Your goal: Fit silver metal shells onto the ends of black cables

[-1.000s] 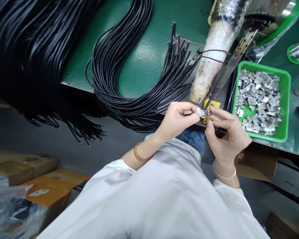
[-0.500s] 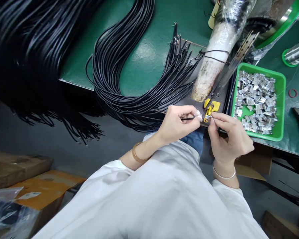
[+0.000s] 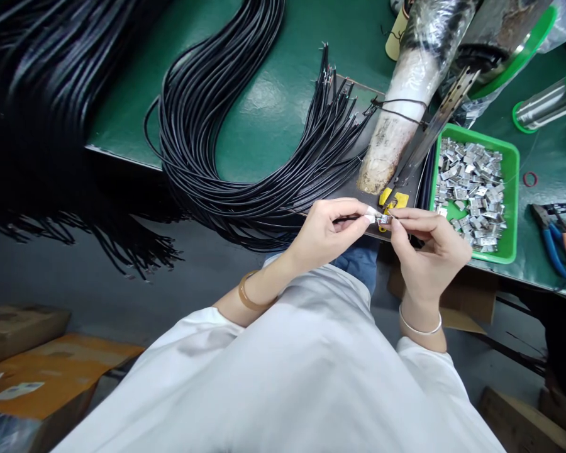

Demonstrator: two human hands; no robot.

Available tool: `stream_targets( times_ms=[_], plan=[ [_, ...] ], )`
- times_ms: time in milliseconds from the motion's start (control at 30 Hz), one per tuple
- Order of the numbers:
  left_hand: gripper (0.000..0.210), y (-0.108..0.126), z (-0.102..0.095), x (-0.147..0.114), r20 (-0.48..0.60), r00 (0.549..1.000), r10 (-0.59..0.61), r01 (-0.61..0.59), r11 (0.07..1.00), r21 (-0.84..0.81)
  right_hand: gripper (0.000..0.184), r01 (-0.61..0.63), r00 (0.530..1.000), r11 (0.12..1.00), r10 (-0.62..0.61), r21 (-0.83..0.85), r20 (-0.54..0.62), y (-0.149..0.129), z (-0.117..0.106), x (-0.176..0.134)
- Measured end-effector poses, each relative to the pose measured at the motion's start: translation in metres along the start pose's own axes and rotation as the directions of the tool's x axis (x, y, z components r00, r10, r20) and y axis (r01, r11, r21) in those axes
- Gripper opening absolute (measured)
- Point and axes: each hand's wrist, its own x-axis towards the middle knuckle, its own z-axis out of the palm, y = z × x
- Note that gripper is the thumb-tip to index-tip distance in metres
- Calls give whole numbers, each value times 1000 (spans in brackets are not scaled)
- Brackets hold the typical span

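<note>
My left hand (image 3: 332, 228) pinches the end of a black cable (image 3: 343, 219), with white wrapping on a fingertip. Thumb and fingers of my right hand (image 3: 429, 242) close on a small silvery metal connector shell (image 3: 385, 219), which meets the cable end between both hands. Exactly how the two parts fit is too small to tell. Just behind the fingertips a yellow fixture (image 3: 396, 200), partly hidden, sits at the table edge beneath a dark metal bar (image 3: 417, 145).
A green tray (image 3: 510, 207) of metal shells stands to the right, with pliers (image 3: 549, 236) and a solder spool (image 3: 544, 107) beyond. Bundled black cables (image 3: 188, 138) cover the table's left side. A plastic-wrapped tube (image 3: 396, 119) slants over the work spot. Cartons (image 3: 56, 371) lie below.
The view has swung slightly to the right. Both hands are now a little in front of the yellow fixture, the metal shell drawn off it and close against the left fingertips.
</note>
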Motion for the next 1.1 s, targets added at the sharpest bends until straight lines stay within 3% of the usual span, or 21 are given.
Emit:
stream_targets(
  times_ms=[167, 367, 433, 667, 767, 933, 1100],
  plan=[
    [16, -7, 5, 0, -71, 997, -37, 38, 999, 9, 13, 120, 992, 986, -115, -116, 47, 5, 3, 2],
    [12, -3, 1, 4, -60, 983, 173, -163, 977, 138, 17, 228, 974, 960, -225, -163, 39, -1, 2, 8],
    [11, -1, 0, 5, -50, 980, 191, -183, 974, 137, 18, 250, 968, 952, -243, -176, 62, -3, 0, 8],
    [16, -2, 0, 2, -18, 994, -112, 112, 994, -15, 20, 284, 958, 932, -263, -227, 119, -3, -2, 0],
    [15, 0, 2, 2, -50, 991, -123, 122, 992, -26, 20, 274, 961, 937, -255, -217, 110, -2, -1, 1],
    [15, 3, 3, 4, -68, 997, -29, 27, 999, -27, 21, 304, 952, 934, -291, -188, 94, -2, -2, 4],
    [15, -2, 0, 1, -32, 990, -138, 139, 990, 5, 18, 301, 952, 927, -278, -225, 128, -3, -1, 1]
  ],
)
